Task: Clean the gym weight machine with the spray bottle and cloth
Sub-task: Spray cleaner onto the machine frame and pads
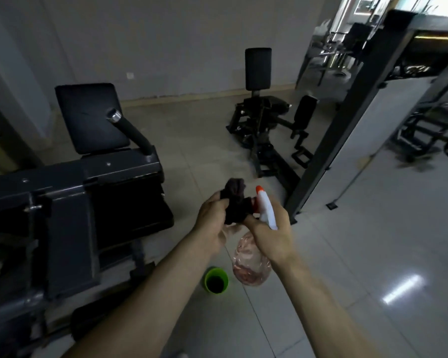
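the left hand point(214, 218) is clutching a dark cloth point(235, 202) bunched against the nozzle, while the right hand point(272, 235) is gripping the spray bottle point(251, 264) beside the weight machine point(70, 192).

spray bottle point(250, 267) neck hidden under right hand point(272, 236), weight machine point(67, 208) cut by left edge

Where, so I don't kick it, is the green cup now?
Head view, low centre: the green cup stands on the floor, just left of the spray bottle, right of the weight machine.
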### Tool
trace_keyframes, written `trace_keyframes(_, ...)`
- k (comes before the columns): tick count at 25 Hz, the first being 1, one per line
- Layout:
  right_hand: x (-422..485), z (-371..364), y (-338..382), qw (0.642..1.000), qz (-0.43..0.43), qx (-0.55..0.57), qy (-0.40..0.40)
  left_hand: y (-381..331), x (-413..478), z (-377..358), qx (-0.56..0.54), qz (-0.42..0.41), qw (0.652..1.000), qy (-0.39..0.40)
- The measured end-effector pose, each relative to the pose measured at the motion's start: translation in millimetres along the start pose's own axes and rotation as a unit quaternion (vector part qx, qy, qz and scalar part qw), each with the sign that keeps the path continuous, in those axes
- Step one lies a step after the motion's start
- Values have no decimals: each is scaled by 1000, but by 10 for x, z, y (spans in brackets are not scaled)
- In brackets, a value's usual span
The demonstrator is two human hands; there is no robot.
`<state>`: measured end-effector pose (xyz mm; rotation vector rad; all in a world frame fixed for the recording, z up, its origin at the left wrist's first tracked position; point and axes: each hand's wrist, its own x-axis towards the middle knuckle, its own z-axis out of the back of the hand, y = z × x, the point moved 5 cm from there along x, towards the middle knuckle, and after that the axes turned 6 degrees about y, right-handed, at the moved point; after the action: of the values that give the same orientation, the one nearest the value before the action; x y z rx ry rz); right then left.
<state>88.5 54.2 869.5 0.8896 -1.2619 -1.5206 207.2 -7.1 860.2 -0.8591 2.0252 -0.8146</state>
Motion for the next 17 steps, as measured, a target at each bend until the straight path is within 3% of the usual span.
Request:
trace_keyframes(3,288,179,-226,1000,6,11,3,185,351,-86,-10,69,997,13)
trace_keyframes(9,1366,368,-419,993,35,-21,114,32,1340,-195,-10,-73,997,-23)
trace_keyframes(12,2088,556,-336,983,39,-52,173,-232,2050,-215,-89,-71,988,-104)
trace_keyframes(15,2771,751,-130,989,45,-30,137,-550,2534,-149,-190,-20,965,-182)
trace_keyframes(17,3225,808,74,994,57,5,94,-691,2747,-106,-192,11,958,-214)
